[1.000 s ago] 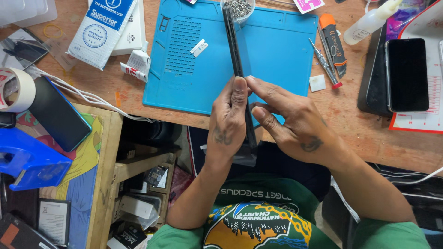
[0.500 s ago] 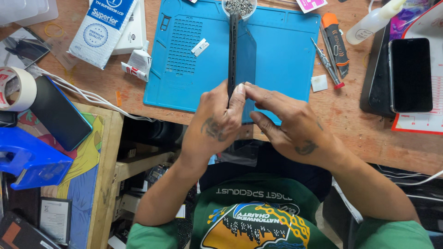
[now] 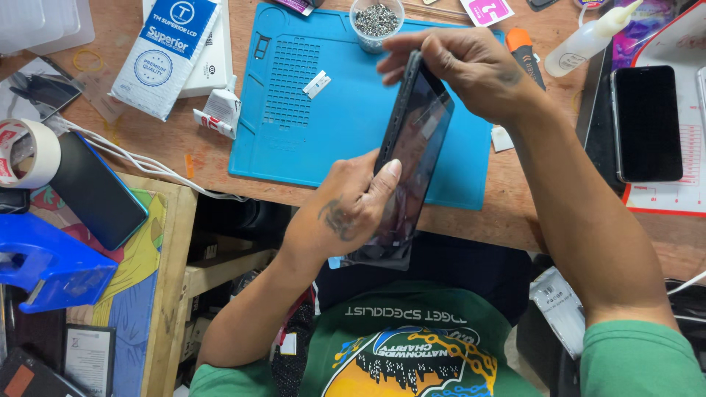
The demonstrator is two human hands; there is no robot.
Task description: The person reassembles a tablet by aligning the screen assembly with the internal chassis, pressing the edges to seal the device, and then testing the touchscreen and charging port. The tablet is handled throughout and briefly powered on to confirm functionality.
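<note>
I hold a dark phone [image 3: 412,154] tilted on edge above a blue work mat [image 3: 294,140]. My left hand [image 3: 346,209] grips its lower part, thumb pressed on the glossy screen, where a clear film hangs off the bottom end. My right hand [image 3: 471,70] pinches the phone's top end from above. The screen faces right and reflects light.
On the mat are a cup of small screws [image 3: 376,22] and a white tab [image 3: 317,84]. A white box [image 3: 163,55], glue tube [image 3: 217,114], tape roll [image 3: 26,151], another phone [image 3: 97,190], blue dispenser [image 3: 44,268], squeeze bottle [image 3: 588,37] and black phone [image 3: 647,121] lie around.
The phone turned from edge-on to showing its screen. My right hand moved from the lower end up to the top end; my left hand stayed at the bottom.
</note>
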